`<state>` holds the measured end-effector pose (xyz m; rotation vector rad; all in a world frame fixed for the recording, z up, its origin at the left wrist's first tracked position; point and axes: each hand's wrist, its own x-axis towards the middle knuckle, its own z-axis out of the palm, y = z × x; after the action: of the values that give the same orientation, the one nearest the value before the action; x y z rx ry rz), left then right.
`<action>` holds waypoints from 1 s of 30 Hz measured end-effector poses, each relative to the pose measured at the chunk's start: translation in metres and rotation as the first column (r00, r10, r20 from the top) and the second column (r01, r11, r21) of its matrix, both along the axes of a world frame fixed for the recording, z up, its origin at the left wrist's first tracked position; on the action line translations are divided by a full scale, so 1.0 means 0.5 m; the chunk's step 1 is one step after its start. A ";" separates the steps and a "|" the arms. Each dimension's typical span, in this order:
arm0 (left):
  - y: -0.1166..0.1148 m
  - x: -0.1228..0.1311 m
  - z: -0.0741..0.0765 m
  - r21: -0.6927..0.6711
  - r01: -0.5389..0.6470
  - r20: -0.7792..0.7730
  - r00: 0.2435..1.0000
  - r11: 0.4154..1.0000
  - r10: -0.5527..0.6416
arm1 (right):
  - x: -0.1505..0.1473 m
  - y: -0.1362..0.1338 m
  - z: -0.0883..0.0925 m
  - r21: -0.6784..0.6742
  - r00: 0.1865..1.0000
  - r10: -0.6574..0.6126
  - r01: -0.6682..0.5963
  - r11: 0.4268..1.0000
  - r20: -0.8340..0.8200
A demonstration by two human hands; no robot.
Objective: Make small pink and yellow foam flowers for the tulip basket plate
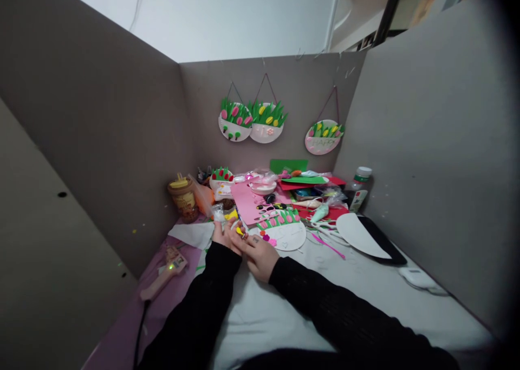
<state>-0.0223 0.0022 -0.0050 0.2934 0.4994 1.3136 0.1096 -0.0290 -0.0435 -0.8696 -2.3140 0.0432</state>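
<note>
My left hand (224,235) is closed, palm up, over the near middle of the table. A small yellow piece (239,231) with a dark part shows at its fingers. My right hand (262,258) meets it from the right, fingertips pressed on that piece. Exactly what the piece is remains too small to make out. Just beyond my hands lies a white paper plate (290,239) with green paper grass, pink tulips and small flowers stuck on it. To the left rests a pink hot glue gun (160,283) with a green light lit.
Scissors (329,230), a pink strip (331,246), a white half-disc (357,232) and a white case (418,277) lie rightward. A cup (183,199) and a bottle (359,188) stand behind. Coloured paper (244,199) is heaped at the back. Decorated plates (266,131) hang on the grey partition (211,83).
</note>
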 end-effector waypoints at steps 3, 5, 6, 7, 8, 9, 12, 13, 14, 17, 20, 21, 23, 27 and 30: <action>0.002 -0.005 -0.001 0.054 -0.039 0.016 0.999 0.998 0.039 | 0.002 0.001 0.001 0.001 0.999 -0.013 0.013 1.000 -0.037; 0.004 -0.007 -0.002 0.061 -0.051 0.023 0.999 0.997 0.049 | 0.004 0.001 0.000 0.009 0.999 0.027 -0.026 1.000 -0.047; 0.005 -0.005 -0.003 0.060 -0.040 0.020 0.999 0.997 0.039 | 0.004 0.002 -0.001 0.015 0.998 0.053 -0.052 0.999 -0.045; 0.005 -0.003 -0.005 0.058 -0.024 0.015 1.000 0.998 0.023 | 0.004 0.002 -0.001 0.018 0.997 0.072 -0.071 0.997 -0.040; 0.005 -0.001 -0.006 0.058 -0.004 0.008 1.000 0.998 0.004 | 0.004 0.002 -0.001 0.017 0.996 0.079 -0.078 0.997 -0.033; 0.005 0.002 -0.007 0.060 0.011 0.002 1.000 0.998 -0.011 | 0.003 0.002 0.000 0.013 0.997 0.070 -0.069 0.998 -0.030; 0.002 0.002 -0.007 0.087 0.014 0.022 1.000 0.996 -0.016 | 0.005 0.003 0.002 0.002 0.999 0.011 -0.011 1.000 -0.030; 0.001 -0.001 -0.006 0.100 0.000 0.039 0.999 0.995 -0.004 | 0.007 0.003 0.002 0.005 0.999 0.006 -0.006 1.000 -0.032; 0.000 -0.004 -0.004 0.111 -0.018 0.057 0.998 0.994 0.012 | 0.008 0.002 0.001 0.014 0.999 0.018 -0.018 1.000 -0.033; -0.001 -0.008 0.000 0.095 -0.053 0.070 0.996 0.994 0.047 | 0.008 0.001 0.000 0.027 0.995 0.093 -0.093 0.995 -0.024; 0.000 0.000 -0.002 0.070 -0.027 0.036 0.999 0.997 0.024 | 0.006 0.001 0.003 0.000 0.996 0.079 -0.079 0.997 -0.031; 0.000 0.003 -0.004 0.075 -0.022 0.031 0.999 0.997 0.020 | 0.006 0.001 0.004 -0.009 0.998 0.047 -0.047 0.999 -0.045; 0.001 0.005 -0.007 0.095 -0.039 0.038 0.999 0.995 0.035 | 0.009 0.003 0.006 -0.012 0.997 -0.007 0.006 1.000 -0.079; 0.002 -0.001 -0.006 0.110 -0.082 0.060 0.995 0.991 0.076 | 0.010 0.002 0.004 0.023 0.993 0.060 -0.058 0.998 -0.106; -0.001 0.000 -0.004 0.098 -0.028 0.040 0.999 0.995 0.024 | 0.005 0.002 0.002 0.040 0.988 0.109 -0.106 0.994 -0.109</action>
<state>-0.0225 0.0018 -0.0070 0.3436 0.4077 1.3689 0.1119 -0.0281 -0.0424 -0.7067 -2.2485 0.0959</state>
